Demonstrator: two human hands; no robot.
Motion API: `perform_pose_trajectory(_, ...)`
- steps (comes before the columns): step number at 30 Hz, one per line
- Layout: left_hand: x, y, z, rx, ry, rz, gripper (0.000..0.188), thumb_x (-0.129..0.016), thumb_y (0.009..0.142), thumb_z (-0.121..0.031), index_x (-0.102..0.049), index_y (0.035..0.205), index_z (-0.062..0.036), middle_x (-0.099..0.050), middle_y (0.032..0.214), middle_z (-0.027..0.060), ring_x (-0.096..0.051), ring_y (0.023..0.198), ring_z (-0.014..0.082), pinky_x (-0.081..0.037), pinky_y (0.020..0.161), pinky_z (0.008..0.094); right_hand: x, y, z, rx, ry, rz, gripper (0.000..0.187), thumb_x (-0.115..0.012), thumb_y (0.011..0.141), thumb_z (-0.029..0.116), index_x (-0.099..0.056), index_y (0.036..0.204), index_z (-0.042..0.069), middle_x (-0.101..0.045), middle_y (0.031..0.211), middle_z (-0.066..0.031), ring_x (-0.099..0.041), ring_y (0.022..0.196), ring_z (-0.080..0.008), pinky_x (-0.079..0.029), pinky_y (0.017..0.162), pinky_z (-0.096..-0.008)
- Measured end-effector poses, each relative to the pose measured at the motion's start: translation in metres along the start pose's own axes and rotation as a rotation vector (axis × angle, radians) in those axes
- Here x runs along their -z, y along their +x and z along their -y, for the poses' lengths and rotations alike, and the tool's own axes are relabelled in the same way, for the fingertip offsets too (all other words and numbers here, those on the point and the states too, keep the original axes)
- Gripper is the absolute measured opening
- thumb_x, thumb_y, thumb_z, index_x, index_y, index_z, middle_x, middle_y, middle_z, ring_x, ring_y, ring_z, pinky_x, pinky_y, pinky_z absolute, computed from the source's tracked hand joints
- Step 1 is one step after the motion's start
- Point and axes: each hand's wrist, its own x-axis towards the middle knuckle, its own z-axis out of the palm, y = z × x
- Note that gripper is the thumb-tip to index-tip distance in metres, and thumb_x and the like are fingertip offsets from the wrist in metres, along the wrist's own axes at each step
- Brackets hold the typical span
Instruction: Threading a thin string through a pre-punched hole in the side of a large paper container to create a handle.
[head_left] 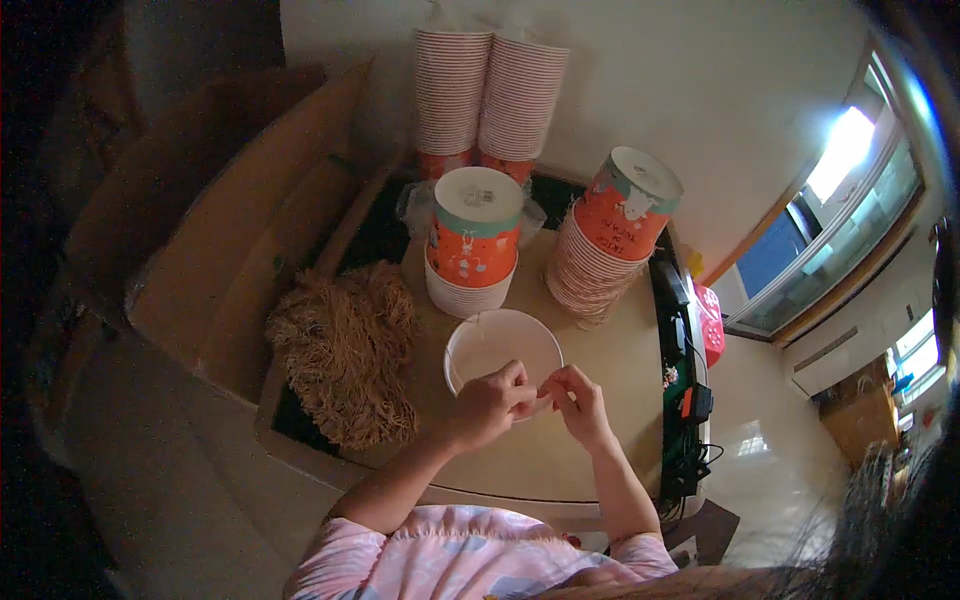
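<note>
A white paper bucket [503, 345] stands on the table in front of me, its open mouth facing up. A thin pale strand hangs over its left rim. At the near rim my left hand [490, 405] is closed, fingers curled together. Close beside it, at the rim's right side, my right hand [580, 402] pinches thumb against fingers. Whatever lies between the fingertips is too small to make out. Left of the bucket lies a big tangled bundle of tan raffia-like string [350, 355].
Behind the bucket stands an upside-down stack of orange printed paper buckets [472, 240]; another stack [615, 235], strands hanging from it, is at right. Tall bucket stacks [450, 95] line the wall. A cardboard box [245, 220] stands left. Black cables and adapters [690, 405] run along the right edge.
</note>
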Motion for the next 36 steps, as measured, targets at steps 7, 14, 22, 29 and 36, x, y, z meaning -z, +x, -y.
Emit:
perform_pose_trajectory(7, -0.003, 0.002, -0.001, -0.015, 0.107, 0.019, 0.009, -0.059, 0.081, -0.018, -0.064, 0.079, -0.0115, -0.050, 0.085, 0.0074, -0.058, 0.070, 0.0261, -0.047, 0.061, 0.0386, 0.002, 0.003, -0.007, 0.020, 0.046, 0.033, 0.007, -0.048, 0.090, 0.003, -0.054, 0.089, 0.001, -0.063, 0.078, -0.0047, -0.053, 0.065, -0.0089, -0.042, 0.057, -0.0237)
perform_pose_trajectory(14, -0.012, 0.003, 0.000, 0.018, 0.204, 0.058, 0.015, -0.055, 0.083, -0.020, -0.061, 0.074, -0.0093, -0.054, 0.081, 0.0079, -0.061, 0.072, 0.0269, -0.048, 0.060, 0.0405, 0.004, -0.001, -0.013, 0.013, -0.062, 0.065, 0.010, -0.050, 0.087, 0.000, -0.057, 0.093, 0.002, -0.063, 0.081, -0.0037, -0.053, 0.066, -0.0088, -0.044, 0.059, -0.0240)
perform_pose_trajectory(22, -0.017, -0.001, 0.005, -0.021, 0.121, 0.013, 0.004, -0.057, 0.076, -0.011, -0.060, 0.075, -0.0089, -0.056, 0.079, 0.0068, -0.061, 0.074, 0.0262, -0.048, 0.063, 0.0379, 0.017, 0.001, 0.017, 0.136, -0.130, 0.022, 0.018, -0.058, 0.081, -0.003, -0.062, 0.098, 0.004, -0.064, 0.086, -0.0041, -0.055, 0.069, -0.0103, -0.046, 0.061, -0.0234)
perform_pose_trajectory(29, -0.017, 0.001, 0.005, -0.052, 0.069, 0.000, 0.002, -0.056, 0.076, -0.008, -0.059, 0.076, -0.0071, -0.056, 0.079, 0.0072, -0.060, 0.073, 0.0263, -0.047, 0.062, 0.0381, 0.023, 0.002, 0.020, 0.222, -0.307, 0.096, 0.013, -0.064, 0.077, 0.000, -0.062, 0.090, 0.001, -0.062, 0.081, -0.0080, -0.060, 0.070, -0.0184, -0.049, 0.063, -0.0283)
perform_pose_trajectory(36, -0.013, 0.001, -0.001, 0.075, 0.112, 0.033, 0.009, -0.063, 0.079, -0.011, -0.061, 0.085, -0.0049, -0.061, 0.087, 0.0074, -0.062, 0.072, 0.0252, -0.048, 0.063, 0.0344, 0.018, 0.001, 0.016, 0.246, -0.350, 0.030, 0.006, -0.062, 0.079, 0.002, -0.060, 0.084, -0.001, -0.060, 0.077, -0.0106, -0.060, 0.070, -0.0208, -0.049, 0.063, -0.0301)
